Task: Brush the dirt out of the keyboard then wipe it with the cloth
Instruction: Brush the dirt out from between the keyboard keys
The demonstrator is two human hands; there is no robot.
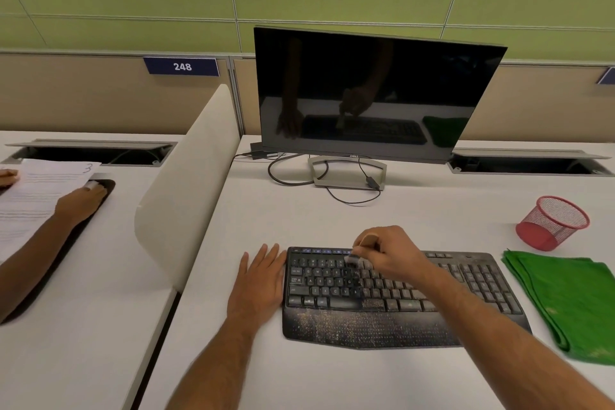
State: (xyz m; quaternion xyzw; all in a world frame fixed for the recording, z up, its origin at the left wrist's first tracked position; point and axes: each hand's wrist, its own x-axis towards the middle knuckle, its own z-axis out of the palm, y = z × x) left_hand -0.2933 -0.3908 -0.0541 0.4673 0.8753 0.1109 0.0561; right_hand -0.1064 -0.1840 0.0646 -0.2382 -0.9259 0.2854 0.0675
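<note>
fingers [367,245] of right hand [391,255] curled round a small brush [353,258], pinching its pale handle, bristles down on the upper key rows near the keyboard's middle. left hand [258,280] flat and straight-fingered on the desk [332,376], pressed against the left end of the keyboard [382,303], apparently steadying it. keyboard lying with its long axis left to right across the desk, straight below the brush; tan dirt [366,323] speckled over the palm rest and the middle keys, toward the body from the bristles, so likely strokes down and outward along the rows, brushing step only partly done. left keys looking cleaner, right-side keypad hard to judge. green cloth [569,303] folded just right of the keyboard, untouched, nearer the right hand, so wiping not yet begun. red mesh cup [554,221] tipped on its side beyond the cloth, nothing visible inside. dark monitor [376,93] behind, cable trailing from its stand. across the divider [186,183], another person's hand [81,201] on a black mat beside paper sheets.
</note>
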